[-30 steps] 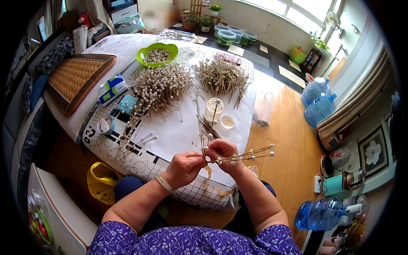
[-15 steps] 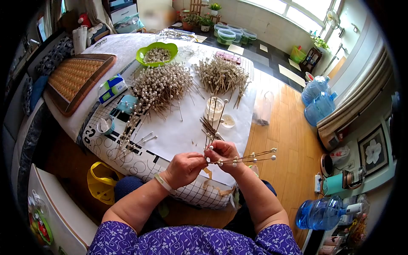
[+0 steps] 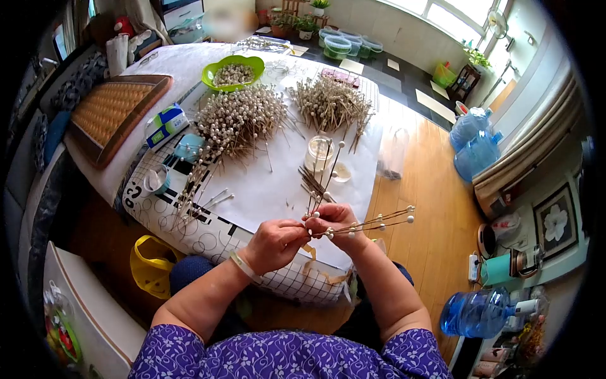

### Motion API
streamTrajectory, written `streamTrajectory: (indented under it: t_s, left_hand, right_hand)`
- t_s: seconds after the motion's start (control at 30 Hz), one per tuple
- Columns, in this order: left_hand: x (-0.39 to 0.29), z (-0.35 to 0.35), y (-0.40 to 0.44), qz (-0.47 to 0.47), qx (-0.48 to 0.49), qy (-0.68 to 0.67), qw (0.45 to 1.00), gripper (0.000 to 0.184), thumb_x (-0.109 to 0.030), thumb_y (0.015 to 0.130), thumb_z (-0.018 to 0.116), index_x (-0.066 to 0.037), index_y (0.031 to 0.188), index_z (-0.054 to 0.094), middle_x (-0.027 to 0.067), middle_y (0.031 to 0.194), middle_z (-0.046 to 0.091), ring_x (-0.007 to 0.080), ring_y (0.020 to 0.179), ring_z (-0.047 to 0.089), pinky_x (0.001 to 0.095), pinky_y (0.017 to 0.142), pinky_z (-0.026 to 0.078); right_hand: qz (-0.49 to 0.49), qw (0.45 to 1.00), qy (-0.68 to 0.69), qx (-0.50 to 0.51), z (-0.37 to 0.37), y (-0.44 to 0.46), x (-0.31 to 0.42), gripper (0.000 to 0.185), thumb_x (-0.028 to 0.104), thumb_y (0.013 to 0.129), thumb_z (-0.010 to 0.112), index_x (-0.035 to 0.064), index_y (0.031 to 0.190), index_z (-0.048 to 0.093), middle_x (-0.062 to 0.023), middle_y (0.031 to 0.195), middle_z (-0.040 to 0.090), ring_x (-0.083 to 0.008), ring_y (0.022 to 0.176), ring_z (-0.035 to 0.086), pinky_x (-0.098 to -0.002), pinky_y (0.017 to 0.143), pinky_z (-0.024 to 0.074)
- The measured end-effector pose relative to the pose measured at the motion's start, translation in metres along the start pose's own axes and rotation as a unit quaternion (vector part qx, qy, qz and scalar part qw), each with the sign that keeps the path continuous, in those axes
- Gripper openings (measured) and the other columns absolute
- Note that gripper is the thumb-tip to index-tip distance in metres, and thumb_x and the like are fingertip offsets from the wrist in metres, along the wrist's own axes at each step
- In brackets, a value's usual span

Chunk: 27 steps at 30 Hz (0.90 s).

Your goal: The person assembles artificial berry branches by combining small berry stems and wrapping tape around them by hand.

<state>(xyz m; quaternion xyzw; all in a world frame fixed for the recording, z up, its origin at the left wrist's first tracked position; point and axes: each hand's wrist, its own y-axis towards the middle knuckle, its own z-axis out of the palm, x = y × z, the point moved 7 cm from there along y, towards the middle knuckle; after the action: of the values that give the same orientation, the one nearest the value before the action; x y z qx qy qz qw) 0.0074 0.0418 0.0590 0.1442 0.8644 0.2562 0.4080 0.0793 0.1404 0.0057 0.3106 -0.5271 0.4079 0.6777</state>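
Left hand (image 3: pixel 274 245): thumb and fingertips pinched together at the stems' lower ends; exact grip partly hidden.
Right hand (image 3: pixel 336 221): fingers clamped on the white-budded stems (image 3: pixel 382 222), above the table's near edge, some upright, others pointing right.
Good handling: a firm pinch close to the join should limit twisting.
Green bowl (image 3: pixel 255 64): loose whitish buds (image 3: pixel 232 75).
Clear jar (image 3: pixel 318 153): pale contents, unidentifiable.
Blue cup (image 3: pixel 165 184): something white inside.

white beads (image 3: pixel 410 220), purple white-floral shirt (image 3: pixel 290 355)
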Motion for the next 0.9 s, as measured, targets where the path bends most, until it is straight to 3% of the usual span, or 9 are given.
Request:
streamTrajectory:
  t_s: [0.2,0.4,0.47,0.5,0.53,0.6,0.73,0.9]
  left_hand:
    - [0.002,0.003,0.000,-0.011,-0.006,-0.030,0.999,0.006,0.003,0.070,0.060,0.000,0.075,0.059,0.0118,0.074,0.061,0.0259,0.066,0.060,0.0305,0.058,0.049]
    - [0.010,0.004,-0.002,-0.050,-0.005,-0.070,0.996,0.006,0.002,0.072,0.060,0.000,0.079,0.060,0.0110,0.080,0.061,0.0217,0.063,0.060,0.0270,0.056,0.049]
    - [0.031,0.004,-0.013,-0.137,-0.060,-0.134,0.980,0.007,0.003,0.076,0.059,0.004,0.082,0.061,0.0135,0.088,0.061,0.0153,0.071,0.059,0.0253,0.061,0.049]
    - [0.039,0.002,-0.014,-0.169,-0.065,-0.162,0.970,0.009,0.001,0.078,0.059,0.005,0.085,0.061,0.0147,0.095,0.059,0.0140,0.077,0.058,0.0240,0.065,0.050]
    - [0.048,0.001,-0.015,-0.197,-0.075,-0.145,0.967,0.010,-0.002,0.079,0.060,0.005,0.086,0.061,0.0126,0.088,0.061,0.0133,0.075,0.059,0.0222,0.066,0.050]
    - [0.071,0.010,-0.025,-0.314,-0.113,-0.273,0.902,0.012,-0.006,0.080,0.060,0.005,0.086,0.061,0.0094,0.079,0.062,0.0115,0.069,0.059,0.0212,0.063,0.051]
    - [0.068,0.022,-0.024,-0.352,-0.102,-0.383,0.848,0.014,-0.009,0.082,0.059,0.004,0.085,0.062,0.0045,0.072,0.062,0.0080,0.063,0.057,0.0212,0.059,0.050]
    - [0.063,0.023,-0.022,-0.367,-0.085,-0.412,0.830,0.015,-0.011,0.083,0.058,0.003,0.085,0.062,0.0050,0.072,0.062,0.0088,0.063,0.058,0.0214,0.058,0.050]
  right_hand:
    - [-0.018,0.998,-0.063,-0.017,0.004,-0.001,0.006,0.008,0.008,0.081,0.059,0.0014,0.079,0.055,0.0002,0.064,0.054,-0.0060,0.056,0.050,-0.0198,0.049,0.0412]
    - [-0.050,0.989,0.006,-0.136,-0.028,-0.001,0.013,0.008,0.010,0.080,0.060,0.0042,0.078,0.055,-0.0001,0.064,0.054,-0.0054,0.051,0.048,-0.0175,0.044,0.0375]
    - [-0.069,0.979,0.037,-0.187,-0.042,-0.004,0.014,0.009,0.011,0.080,0.061,0.0047,0.077,0.055,0.0003,0.063,0.053,-0.0052,0.051,0.048,-0.0176,0.045,0.0370]
    - [-0.080,0.980,0.074,-0.167,-0.038,-0.005,0.019,0.008,0.010,0.081,0.060,0.0057,0.077,0.055,0.0005,0.063,0.053,-0.0045,0.051,0.046,-0.0178,0.046,0.0360]
    - [-0.079,0.980,0.074,-0.166,-0.038,-0.006,0.019,0.008,0.010,0.081,0.060,0.0057,0.077,0.055,0.0005,0.063,0.053,-0.0045,0.051,0.046,-0.0178,0.046,0.0360]
    - [-0.084,0.983,0.099,-0.129,-0.029,-0.007,0.017,0.003,0.006,0.083,0.056,0.0068,0.081,0.054,-0.0001,0.067,0.054,-0.0052,0.051,0.040,-0.0175,0.045,0.0304]
    - [-0.045,0.993,0.042,-0.100,-0.002,-0.011,0.006,0.007,0.008,0.081,0.059,0.0058,0.076,0.054,0.0008,0.067,0.054,-0.0026,0.053,0.041,-0.0175,0.045,0.0304]
    - [-0.068,0.991,0.005,-0.115,0.003,-0.006,0.005,0.007,0.004,0.081,0.057,0.0029,0.076,0.054,0.0009,0.070,0.057,-0.0038,0.061,0.050,-0.0186,0.054,0.0403]
